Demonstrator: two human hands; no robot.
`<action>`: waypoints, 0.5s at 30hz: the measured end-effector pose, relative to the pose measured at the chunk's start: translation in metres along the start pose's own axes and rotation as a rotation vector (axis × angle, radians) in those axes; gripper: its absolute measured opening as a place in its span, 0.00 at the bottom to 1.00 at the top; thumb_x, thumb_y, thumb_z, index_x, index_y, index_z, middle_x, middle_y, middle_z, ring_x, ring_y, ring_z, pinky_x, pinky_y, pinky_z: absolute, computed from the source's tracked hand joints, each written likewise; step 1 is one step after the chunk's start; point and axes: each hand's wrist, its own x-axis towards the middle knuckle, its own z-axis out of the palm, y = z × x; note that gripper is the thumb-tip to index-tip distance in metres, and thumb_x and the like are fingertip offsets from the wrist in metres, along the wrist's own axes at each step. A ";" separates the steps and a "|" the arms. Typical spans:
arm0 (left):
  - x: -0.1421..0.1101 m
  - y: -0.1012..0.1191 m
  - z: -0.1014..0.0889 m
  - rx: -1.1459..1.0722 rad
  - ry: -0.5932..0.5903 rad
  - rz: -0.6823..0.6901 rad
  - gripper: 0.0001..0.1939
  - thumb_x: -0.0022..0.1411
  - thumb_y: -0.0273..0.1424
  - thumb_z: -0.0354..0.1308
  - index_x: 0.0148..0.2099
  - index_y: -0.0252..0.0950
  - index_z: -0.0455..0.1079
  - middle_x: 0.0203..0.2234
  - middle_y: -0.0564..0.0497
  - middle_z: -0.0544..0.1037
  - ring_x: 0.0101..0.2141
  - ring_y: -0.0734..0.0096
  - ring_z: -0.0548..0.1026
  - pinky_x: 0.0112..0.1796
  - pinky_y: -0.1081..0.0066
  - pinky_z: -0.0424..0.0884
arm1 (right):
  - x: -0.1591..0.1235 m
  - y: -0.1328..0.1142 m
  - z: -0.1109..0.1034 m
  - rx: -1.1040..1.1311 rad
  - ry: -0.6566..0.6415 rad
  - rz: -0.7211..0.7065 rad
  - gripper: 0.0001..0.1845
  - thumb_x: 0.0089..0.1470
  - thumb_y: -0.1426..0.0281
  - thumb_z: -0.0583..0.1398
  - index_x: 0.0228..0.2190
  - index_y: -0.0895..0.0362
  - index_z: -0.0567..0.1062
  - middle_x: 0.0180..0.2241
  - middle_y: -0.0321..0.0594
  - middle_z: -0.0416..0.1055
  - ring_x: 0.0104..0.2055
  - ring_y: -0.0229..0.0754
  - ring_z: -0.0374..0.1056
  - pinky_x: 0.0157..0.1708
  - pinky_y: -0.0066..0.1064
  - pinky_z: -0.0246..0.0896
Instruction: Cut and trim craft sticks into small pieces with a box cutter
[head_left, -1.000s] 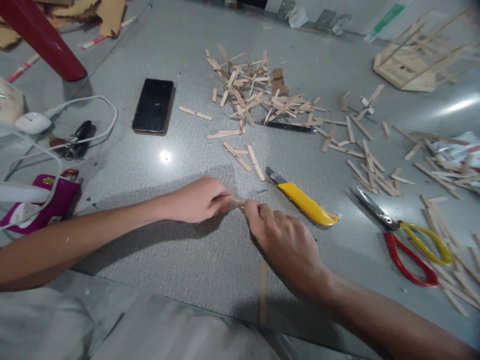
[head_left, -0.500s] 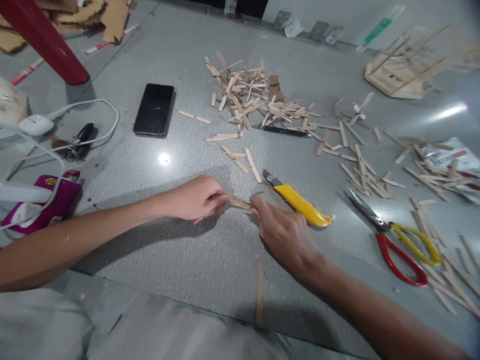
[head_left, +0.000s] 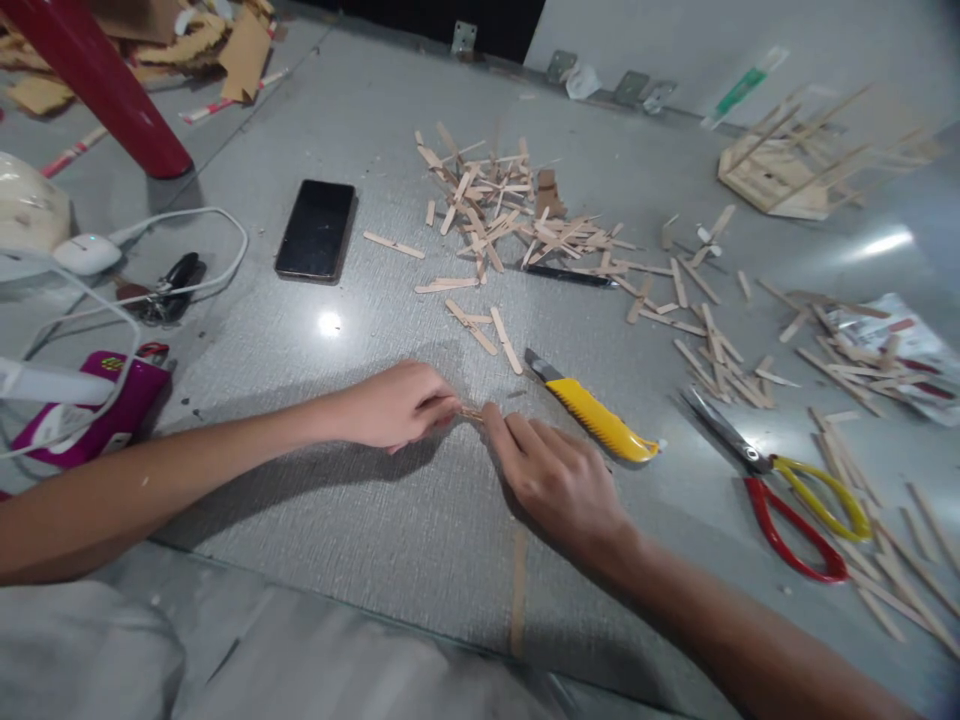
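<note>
Between my two hands is a short wooden craft stick (head_left: 471, 412), with only its middle showing. My left hand (head_left: 409, 405) pinches one end, fingers closed. The other end is in the closed fingers of my right hand (head_left: 551, 465), which cover more of it. Just beyond my right hand lies a yellow utility knife (head_left: 604, 418) with its blade out. A few loose craft sticks (head_left: 506, 340) rest on the table a little farther off. Scissors (head_left: 757, 460) with one red and one yellow handle lie to the right.
A heap of craft sticks (head_left: 487, 200) and a black pen (head_left: 570, 276) lie at the back. A phone (head_left: 316, 230) is at the left, near white cables and a purple box (head_left: 127, 400). A wooden stick frame (head_left: 776, 185) stands far right.
My right hand has slid toward my left along the craft stick, so less of the stick shows between them. The view has shifted slightly.
</note>
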 end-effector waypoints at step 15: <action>0.001 0.001 0.000 0.005 0.007 0.005 0.24 0.74 0.31 0.45 0.22 0.36 0.59 0.09 0.58 0.64 0.12 0.78 0.66 0.23 0.77 0.65 | 0.002 -0.004 -0.004 -0.099 -0.044 -0.050 0.19 0.64 0.81 0.51 0.51 0.69 0.75 0.25 0.36 0.66 0.25 0.38 0.61 0.24 0.33 0.53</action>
